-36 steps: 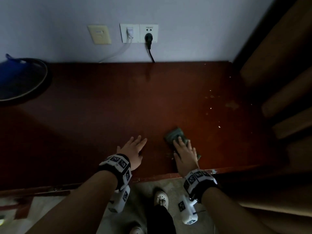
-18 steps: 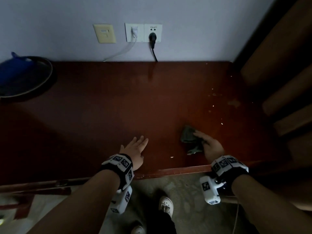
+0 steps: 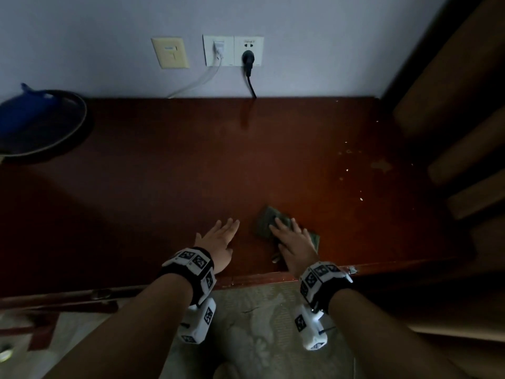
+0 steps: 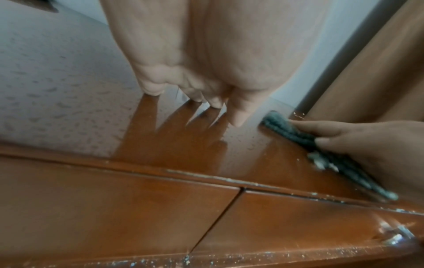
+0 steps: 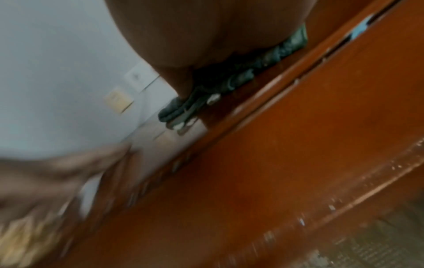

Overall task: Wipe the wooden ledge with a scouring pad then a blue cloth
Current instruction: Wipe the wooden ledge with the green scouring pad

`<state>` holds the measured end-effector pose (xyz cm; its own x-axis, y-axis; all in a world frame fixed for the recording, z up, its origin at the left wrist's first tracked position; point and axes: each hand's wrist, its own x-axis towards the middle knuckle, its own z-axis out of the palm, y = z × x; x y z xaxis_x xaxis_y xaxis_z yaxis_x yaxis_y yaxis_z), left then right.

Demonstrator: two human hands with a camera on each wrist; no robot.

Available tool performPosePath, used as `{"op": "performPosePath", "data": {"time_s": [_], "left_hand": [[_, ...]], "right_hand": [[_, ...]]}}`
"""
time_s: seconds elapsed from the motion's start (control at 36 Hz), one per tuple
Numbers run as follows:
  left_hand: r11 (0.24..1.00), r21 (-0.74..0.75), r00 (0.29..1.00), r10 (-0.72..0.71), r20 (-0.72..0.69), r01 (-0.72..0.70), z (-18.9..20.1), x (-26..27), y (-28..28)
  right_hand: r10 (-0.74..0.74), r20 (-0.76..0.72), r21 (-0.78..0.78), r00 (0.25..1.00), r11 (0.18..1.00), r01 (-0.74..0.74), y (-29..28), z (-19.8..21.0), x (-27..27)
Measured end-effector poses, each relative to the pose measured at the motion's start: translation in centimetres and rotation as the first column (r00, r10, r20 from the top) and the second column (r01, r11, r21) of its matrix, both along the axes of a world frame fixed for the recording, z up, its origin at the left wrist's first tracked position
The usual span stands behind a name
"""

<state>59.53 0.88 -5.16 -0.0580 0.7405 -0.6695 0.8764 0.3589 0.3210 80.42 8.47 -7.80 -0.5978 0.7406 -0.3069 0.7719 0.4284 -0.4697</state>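
Head view: scouring pad (image 3: 269, 221) back leftward

scouring pad (image 3: 266, 222) (half under hand)

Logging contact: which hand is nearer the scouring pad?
Right. The right hand presses flat on the scouring pad; the left hand rests on the ledge beside it.

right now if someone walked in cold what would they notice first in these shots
Most likely the two hands at the near edge of the dark red wooden ledge: the right hand presses flat on a grey-green scouring pad, while the left hand rests open beside it. Next, pale specks and a smudge towards the ledge's right end. Then the blue cloth lying in a dark round tray at the far left.
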Motion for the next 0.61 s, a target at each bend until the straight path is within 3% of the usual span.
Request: {"op": "performPosePath", "data": {"time_s": [0.19, 0.28, 0.39, 0.5, 0.61], "left_hand": [[0.997, 0.025, 0.996, 0.073, 0.043, -0.074, -0.1, 0.3, -0.2], [0.995, 0.024, 0.994, 0.099, 0.049, -0.101, -0.2, 0.7, -0.3], [0.994, 0.022, 0.994, 0.102, 0.039, -0.103, -0.4, 1.4, -0.4], [0.997, 0.0, 0.996, 0.083, 0.026, -0.083, -0.4, 1.6, -0.6], [0.998, 0.012, 0.998, 0.068, 0.006, -0.068, -0.3, 1.7, -0.7]], "right_hand": [[0.384, 0.018, -0.093, 0.923, 0.92, -0.381, -3.0, 0.2, 0.6], [0.43, -0.054, -0.149, 0.901, 0.889, -0.433, -3.6, 0.0, 2.3], [0.407, -0.112, -0.154, 0.906, 0.894, -0.421, -2.9, -0.4, 4.3], [0.283, -0.191, -0.145, 0.94, 0.939, -0.312, -0.2, -1.1, 4.7], [0.015, -0.225, -0.082, 0.974, 0.996, -0.035, 1.6, -2.0, 4.4]]}}
